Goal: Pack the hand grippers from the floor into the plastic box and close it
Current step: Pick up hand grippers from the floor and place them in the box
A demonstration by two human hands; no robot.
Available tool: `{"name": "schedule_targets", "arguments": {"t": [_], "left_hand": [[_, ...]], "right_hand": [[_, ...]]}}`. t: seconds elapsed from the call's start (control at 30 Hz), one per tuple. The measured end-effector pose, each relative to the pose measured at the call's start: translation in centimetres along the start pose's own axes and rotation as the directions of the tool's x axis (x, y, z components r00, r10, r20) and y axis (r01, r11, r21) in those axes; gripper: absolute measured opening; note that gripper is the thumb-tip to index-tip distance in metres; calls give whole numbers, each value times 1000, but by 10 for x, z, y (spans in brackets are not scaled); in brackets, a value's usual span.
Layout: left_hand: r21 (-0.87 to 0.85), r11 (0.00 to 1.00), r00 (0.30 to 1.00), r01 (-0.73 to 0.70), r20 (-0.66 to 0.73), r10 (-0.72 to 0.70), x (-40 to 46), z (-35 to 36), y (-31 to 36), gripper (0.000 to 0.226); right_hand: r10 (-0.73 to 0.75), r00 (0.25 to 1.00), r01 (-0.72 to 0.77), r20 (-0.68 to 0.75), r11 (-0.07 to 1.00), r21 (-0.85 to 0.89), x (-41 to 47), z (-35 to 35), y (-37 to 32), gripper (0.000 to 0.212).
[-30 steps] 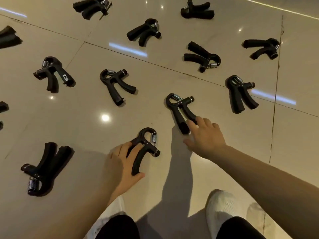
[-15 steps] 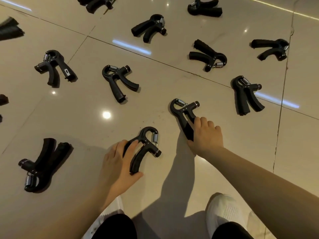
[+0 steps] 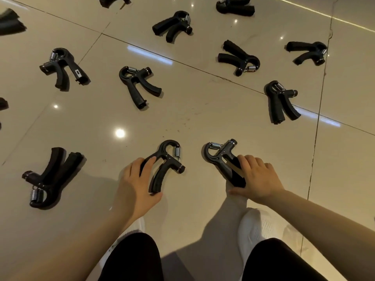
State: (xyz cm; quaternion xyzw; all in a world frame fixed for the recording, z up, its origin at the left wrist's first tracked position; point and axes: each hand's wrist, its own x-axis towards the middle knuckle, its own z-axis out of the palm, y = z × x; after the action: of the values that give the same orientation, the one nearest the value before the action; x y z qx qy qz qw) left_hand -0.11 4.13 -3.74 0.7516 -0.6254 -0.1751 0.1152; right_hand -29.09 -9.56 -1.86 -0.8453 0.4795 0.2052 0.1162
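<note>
The left hand curls its fingers round one black hand gripper lying on the shiny tile floor. The right hand holds the handles of another hand gripper just beside it. More grippers lie scattered farther off.

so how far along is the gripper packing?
Early. Nothing looks packed: no plastic box is in view. In hand: the left hand grips one hand gripper, and the right hand holds a second one, both on the floor. Left: about ten more grippers lie scattered, e.g. one ahead, plus boxing and closing.
</note>
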Motion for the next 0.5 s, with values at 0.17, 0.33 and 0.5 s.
{"name": "schedule_targets", "arguments": {"t": [0.17, 0.33, 0.5], "left_hand": [[52, 997, 997, 57, 51, -60, -7, 4, -5, 95], [-3, 996, 996, 89, 21, -89, -2, 2, 1, 95], [-61, 997, 997, 57, -39, -60, 1, -8, 5, 92]], "right_hand": [[36, 999, -36, 5, 999, -20, 3, -2, -7, 87], [56, 998, -55, -1, 997, 44, 2, 0, -10, 88], [35, 999, -36, 12, 998, 52, 3, -4, -7, 83]]}}
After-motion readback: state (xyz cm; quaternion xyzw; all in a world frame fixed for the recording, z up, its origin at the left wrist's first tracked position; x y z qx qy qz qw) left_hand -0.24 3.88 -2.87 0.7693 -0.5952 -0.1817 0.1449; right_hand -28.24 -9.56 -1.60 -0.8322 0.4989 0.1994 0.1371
